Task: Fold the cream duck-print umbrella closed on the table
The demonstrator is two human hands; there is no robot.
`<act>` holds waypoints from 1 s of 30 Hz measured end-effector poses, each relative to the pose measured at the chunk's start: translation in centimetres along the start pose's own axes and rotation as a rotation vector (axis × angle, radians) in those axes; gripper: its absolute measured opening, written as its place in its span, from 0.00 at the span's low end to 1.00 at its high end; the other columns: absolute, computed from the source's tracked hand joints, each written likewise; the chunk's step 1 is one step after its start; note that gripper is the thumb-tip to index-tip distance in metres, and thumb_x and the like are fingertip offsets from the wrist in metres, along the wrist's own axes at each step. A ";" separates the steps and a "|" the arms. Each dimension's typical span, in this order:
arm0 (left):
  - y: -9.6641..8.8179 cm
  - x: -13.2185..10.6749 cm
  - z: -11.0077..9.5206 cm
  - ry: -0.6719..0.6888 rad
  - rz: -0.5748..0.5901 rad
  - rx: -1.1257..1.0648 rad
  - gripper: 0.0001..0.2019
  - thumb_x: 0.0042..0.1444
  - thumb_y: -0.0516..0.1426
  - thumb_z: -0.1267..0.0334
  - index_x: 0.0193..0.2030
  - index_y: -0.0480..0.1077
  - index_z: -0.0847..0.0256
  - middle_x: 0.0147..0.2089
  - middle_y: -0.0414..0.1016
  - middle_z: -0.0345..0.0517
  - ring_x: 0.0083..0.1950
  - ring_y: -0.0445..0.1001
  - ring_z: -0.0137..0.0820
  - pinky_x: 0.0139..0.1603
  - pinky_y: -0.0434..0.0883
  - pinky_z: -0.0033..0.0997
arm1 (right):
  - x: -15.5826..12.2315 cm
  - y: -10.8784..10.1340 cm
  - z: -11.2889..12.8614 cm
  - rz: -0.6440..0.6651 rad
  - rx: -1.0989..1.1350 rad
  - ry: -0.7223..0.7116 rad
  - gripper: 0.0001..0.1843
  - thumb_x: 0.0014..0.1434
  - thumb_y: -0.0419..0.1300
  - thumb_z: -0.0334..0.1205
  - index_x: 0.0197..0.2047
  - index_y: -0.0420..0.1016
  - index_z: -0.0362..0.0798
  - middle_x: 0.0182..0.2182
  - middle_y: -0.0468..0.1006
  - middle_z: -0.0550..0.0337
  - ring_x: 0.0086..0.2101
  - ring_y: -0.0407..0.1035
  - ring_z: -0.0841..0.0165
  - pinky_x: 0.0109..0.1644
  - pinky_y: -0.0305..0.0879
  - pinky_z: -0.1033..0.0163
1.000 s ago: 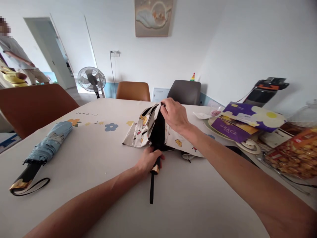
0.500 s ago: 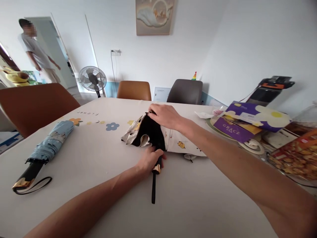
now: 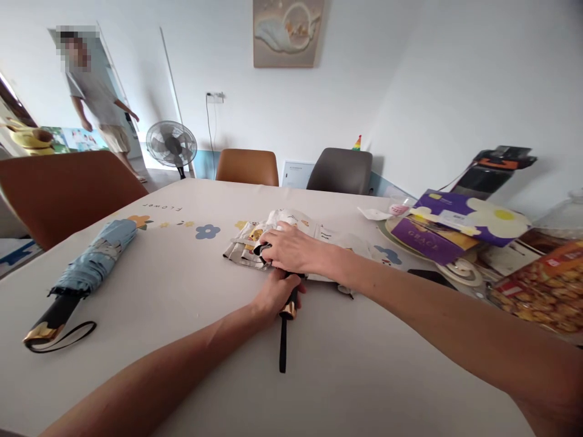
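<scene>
A cream umbrella (image 3: 314, 224) with yellow cartoon prints lies loosely folded on the table (image 3: 218, 376). Its black handle with a gold end points toward me, and a black strap (image 3: 283, 349) hangs from it. My left hand (image 3: 273, 296) is wrapped round the handle just below the canopy. On the canopy's near left part rests my right hand (image 3: 291, 247), its fingers curled over the fabric edge and pinching it. A closed light-blue umbrella (image 3: 98, 258) with black handle and wrist loop lies to the left, apart from both hands.
Purple boxes (image 3: 419, 233), a plate and a snack bag (image 3: 542, 291) crowd the table's right side. Chairs (image 3: 248, 167) stand along the far and left edges. Behind them are a fan (image 3: 172, 144) and a person (image 3: 98, 100) near the doorway.
My right hand has brought the lifted cream fabric down toward me, covering the black underside. My left hand stays on the handle. The person in the background has moved right.
</scene>
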State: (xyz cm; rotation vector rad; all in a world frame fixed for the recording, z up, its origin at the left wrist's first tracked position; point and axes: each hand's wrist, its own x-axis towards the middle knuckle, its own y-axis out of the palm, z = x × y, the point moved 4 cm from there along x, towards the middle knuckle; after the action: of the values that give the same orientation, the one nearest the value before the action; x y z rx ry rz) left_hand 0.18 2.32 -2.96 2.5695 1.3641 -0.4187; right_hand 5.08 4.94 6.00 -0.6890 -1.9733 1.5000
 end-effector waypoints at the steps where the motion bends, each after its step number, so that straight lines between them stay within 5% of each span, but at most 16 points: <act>1: 0.0 0.0 0.0 0.001 0.005 0.007 0.08 0.50 0.50 0.66 0.24 0.67 0.65 0.15 0.65 0.43 0.13 0.60 0.24 0.15 0.55 0.23 | 0.2 -0.1 -0.1 0.000 -0.032 -0.019 0.11 0.54 0.54 0.27 0.28 0.75 0.47 0.37 0.76 0.55 0.38 0.69 0.65 0.48 0.57 0.55; 4: 0.1 -0.1 0.1 0.012 0.011 0.043 0.07 0.49 0.50 0.65 0.25 0.67 0.65 0.15 0.65 0.42 0.14 0.61 0.25 0.15 0.55 0.23 | 0.7 -1.4 -1.8 -0.095 -0.060 0.069 0.12 0.61 0.49 0.32 0.36 0.75 0.47 0.36 0.76 0.55 0.36 0.68 0.65 0.42 0.59 0.58; 9: 0.1 -0.3 0.1 0.022 -0.016 0.084 0.07 0.48 0.50 0.65 0.26 0.67 0.64 0.16 0.65 0.42 0.16 0.62 0.26 0.16 0.57 0.24 | 1.2 -4.5 -4.3 -0.535 0.128 0.490 0.14 0.64 0.46 0.40 0.42 0.71 0.48 0.40 0.75 0.56 0.39 0.68 0.65 0.39 0.59 0.61; 14: 0.0 0.1 0.4 0.008 0.027 0.009 0.09 0.49 0.50 0.64 0.26 0.68 0.65 0.15 0.65 0.43 0.15 0.62 0.26 0.16 0.58 0.24 | 2.1 -4.0 -1.3 -0.309 0.469 0.132 0.16 0.58 0.55 0.46 0.47 0.69 0.49 0.47 0.73 0.56 0.45 0.67 0.64 0.45 0.62 0.61; 17: 0.1 0.1 0.4 -0.024 0.058 -0.067 0.12 0.52 0.49 0.61 0.25 0.68 0.65 0.15 0.66 0.44 0.15 0.62 0.27 0.15 0.59 0.25 | 0.0 -4.9 -2.5 -0.472 0.527 0.334 0.15 0.60 0.51 0.45 0.48 0.68 0.48 0.48 0.73 0.54 0.46 0.67 0.63 0.46 0.62 0.59; 20: 0.1 0.0 0.3 -0.037 0.033 -0.125 0.16 0.56 0.47 0.58 0.26 0.67 0.65 0.16 0.66 0.44 0.15 0.62 0.27 0.14 0.59 0.25 | -3.0 -4.1 -3.3 -0.330 0.436 0.472 0.08 0.58 0.53 0.40 0.39 0.70 0.48 0.42 0.75 0.56 0.41 0.69 0.63 0.44 0.63 0.57; 24: 0.2 -0.2 0.2 -0.068 0.030 -0.210 0.17 0.59 0.45 0.57 0.28 0.66 0.66 0.17 0.67 0.45 0.15 0.62 0.27 0.14 0.59 0.26 | -6.9 -1.0 -1.9 -0.067 0.270 0.331 0.07 0.50 0.61 0.40 0.34 0.70 0.48 0.45 0.73 0.53 0.45 0.68 0.59 0.50 0.61 0.53; 30: 0.0 -0.4 0.1 -0.081 0.026 -0.244 0.17 0.59 0.45 0.58 0.28 0.66 0.66 0.17 0.67 0.45 0.14 0.61 0.27 0.15 0.59 0.26 | -9.4 1.1 -0.4 -0.099 0.186 0.296 0.07 0.57 0.58 0.41 0.37 0.70 0.47 0.46 0.72 0.51 0.48 0.67 0.59 0.52 0.61 0.52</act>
State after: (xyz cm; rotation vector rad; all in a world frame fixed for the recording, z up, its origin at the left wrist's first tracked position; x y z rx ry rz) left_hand -0.09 1.97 -2.89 2.3447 1.2667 -0.3262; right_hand 12.09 -0.99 3.83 -0.6798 -1.6016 1.4111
